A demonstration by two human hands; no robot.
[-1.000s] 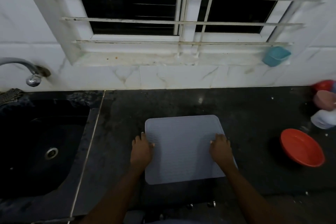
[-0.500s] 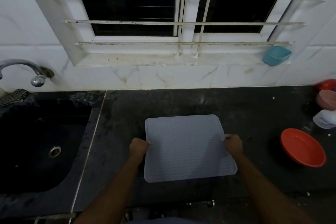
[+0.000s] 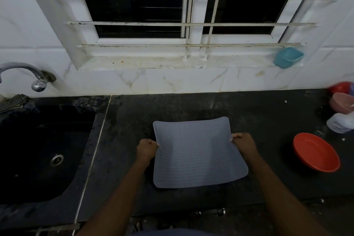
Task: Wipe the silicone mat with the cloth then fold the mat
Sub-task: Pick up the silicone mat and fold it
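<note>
- Since a second ago your hands have gone from lying flat on the silicone mat (image 3: 195, 157) to pinching its two side edges. The far corners, beyond your grip, have curled up off the dark surface (image 3: 268, 119).
- Your left grip (image 3: 146, 149) is closed on the mat's left edge with the fingers curled round it. Your right grip (image 3: 244, 144) is closed the same way on the right edge.
- Between the two grips the mat sags in a shallow trough. Whether its near edge, on your side of the grips, rests on the surface or hangs just above it cannot be told.
- Neither grip holds a cloth. What looks like a checked cloth (image 3: 13, 101) lies well out to the left of your left grip, past the sink (image 3: 38, 159), so I judge the fold is starting.
- Next, bring the two grips together so that edge meets edge. Keep the corners level, since the floppy sheet will likely slump and skew.
- Out beyond your right grip, well apart from it, the orange bowl (image 3: 316, 153) should not be in the way.
</note>
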